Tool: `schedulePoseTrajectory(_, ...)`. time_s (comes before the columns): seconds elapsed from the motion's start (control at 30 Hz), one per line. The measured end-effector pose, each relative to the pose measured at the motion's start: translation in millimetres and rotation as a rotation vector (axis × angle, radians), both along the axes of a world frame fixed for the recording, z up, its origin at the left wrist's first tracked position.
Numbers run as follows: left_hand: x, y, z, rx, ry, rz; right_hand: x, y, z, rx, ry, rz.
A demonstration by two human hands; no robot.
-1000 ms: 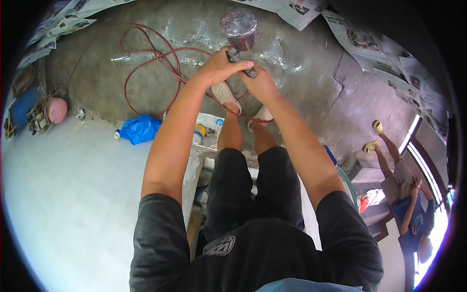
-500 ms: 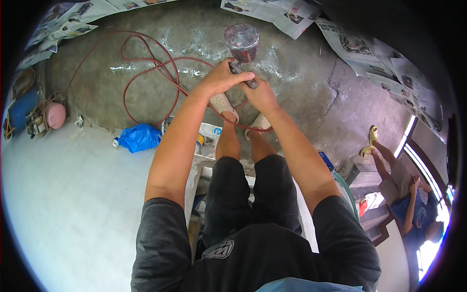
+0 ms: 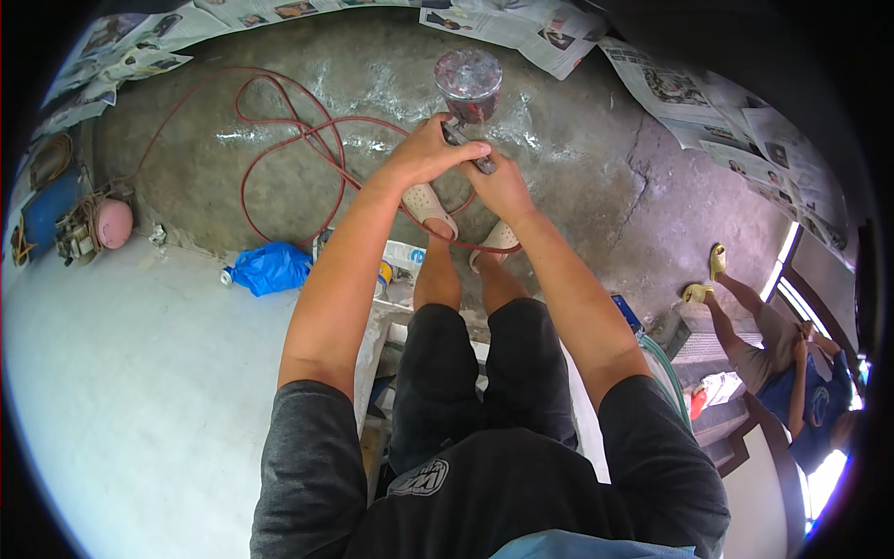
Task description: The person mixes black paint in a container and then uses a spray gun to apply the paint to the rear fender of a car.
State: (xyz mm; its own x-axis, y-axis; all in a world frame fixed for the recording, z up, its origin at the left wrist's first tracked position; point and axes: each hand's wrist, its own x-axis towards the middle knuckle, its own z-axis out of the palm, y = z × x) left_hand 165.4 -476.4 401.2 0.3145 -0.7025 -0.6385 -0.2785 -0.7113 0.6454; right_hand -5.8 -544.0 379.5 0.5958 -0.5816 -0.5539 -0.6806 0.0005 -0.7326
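Observation:
A paint spray gun (image 3: 459,135) is held out in front of me above the concrete floor. Its round, paint-stained cup (image 3: 468,86) sits on top, with dull metal and reddish smears on it. My left hand (image 3: 430,154) is closed round the gun's body just below the cup, thumb lying across toward the right. Lower on the same tool, my right hand (image 3: 501,184) wraps the handle. The fingers of both hands partly hide the gun, and its nozzle is not visible. A dark red air hose (image 3: 337,158) loops over the floor and passes by my feet.
Newspaper sheets (image 3: 684,88) line the far edge. A pink and blue compressor (image 3: 114,224) stands at left, near a blue plastic bag (image 3: 270,268). Pale clogs (image 3: 426,207) are on my feet. Another person (image 3: 792,382) sits at right beside steps; a green hose (image 3: 663,368) lies nearer.
Both hands keep their grip on the spray gun, nearly in the same place. The view shifts slightly. At right, the other person's legs and body have moved a little.

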Motion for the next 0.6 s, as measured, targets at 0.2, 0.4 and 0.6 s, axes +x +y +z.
schedulePoseTrajectory(0.2,-12,-10,10,0.016,0.037,0.016,-13,-5,-4,-0.045,-0.051,-0.003)
schedulePoseTrajectory(0.4,-16,-11,14,0.002,0.056,0.043,-17,-4,-1,-0.050,-0.139,-0.030)
schedulePoseTrajectory(0.6,-27,-39,23,-0.092,0.069,-0.025,-29,-18,10,-0.011,-0.192,-0.129)
